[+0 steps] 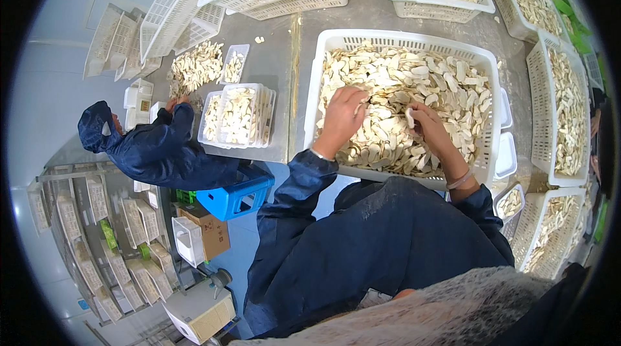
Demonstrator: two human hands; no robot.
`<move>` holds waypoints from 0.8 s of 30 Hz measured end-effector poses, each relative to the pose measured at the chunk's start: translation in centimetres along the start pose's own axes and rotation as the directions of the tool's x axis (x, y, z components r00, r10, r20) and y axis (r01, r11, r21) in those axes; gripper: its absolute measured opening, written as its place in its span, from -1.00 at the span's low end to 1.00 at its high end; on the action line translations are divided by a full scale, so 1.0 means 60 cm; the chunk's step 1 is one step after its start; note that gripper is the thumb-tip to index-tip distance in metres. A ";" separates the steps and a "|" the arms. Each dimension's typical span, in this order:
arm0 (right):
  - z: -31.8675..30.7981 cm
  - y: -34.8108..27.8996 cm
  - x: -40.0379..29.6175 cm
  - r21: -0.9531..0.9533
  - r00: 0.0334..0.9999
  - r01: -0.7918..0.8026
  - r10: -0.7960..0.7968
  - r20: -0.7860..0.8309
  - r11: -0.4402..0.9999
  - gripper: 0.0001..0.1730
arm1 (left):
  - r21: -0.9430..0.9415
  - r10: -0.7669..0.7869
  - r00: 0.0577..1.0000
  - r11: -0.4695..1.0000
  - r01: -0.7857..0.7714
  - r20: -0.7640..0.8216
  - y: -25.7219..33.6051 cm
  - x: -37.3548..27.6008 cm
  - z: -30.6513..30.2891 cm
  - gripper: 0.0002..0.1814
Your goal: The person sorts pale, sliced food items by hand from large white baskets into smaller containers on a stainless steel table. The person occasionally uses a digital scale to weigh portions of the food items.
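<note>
A large white perforated plastic basket (407, 35) full of pale, dried-looking slices (388, 127) lies before me on the metal table. Over the left middle of the heap is my left hand (345, 115), its fingertips down among the slices; whether they grip one is hidden. My right hand (431, 127), at the middle of the basket, pinches one pale slice (410, 118) between thumb and fingers. The two hands are apart.
More slice-filled baskets (436, 6) stand behind and along the right. Left of mine are filled clear trays (237, 115) and a loose heap of slices (196, 67), where a co-worker in blue (165, 152) sits. White lids or trays (505, 154) lie at the basket's right.
</note>
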State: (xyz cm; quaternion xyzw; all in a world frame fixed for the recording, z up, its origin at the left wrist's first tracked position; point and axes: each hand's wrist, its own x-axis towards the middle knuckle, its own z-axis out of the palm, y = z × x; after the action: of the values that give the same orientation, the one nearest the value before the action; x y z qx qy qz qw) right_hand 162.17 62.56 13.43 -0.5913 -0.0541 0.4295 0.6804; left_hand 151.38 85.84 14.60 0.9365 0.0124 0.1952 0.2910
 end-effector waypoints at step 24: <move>-0.067 0.038 -0.054 -0.136 0.995 0.097 -0.100 -0.011 0.986 -0.72 | 0.184 0.081 0.987 0.977 -0.106 0.139 -0.101 0.216 -0.008 -0.63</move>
State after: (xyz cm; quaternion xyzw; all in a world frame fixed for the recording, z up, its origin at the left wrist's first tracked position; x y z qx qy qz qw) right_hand 161.30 57.27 11.70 -0.6366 -0.1064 0.3853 0.6595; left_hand 163.74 92.94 16.27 0.9704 -0.0323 0.1448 0.1906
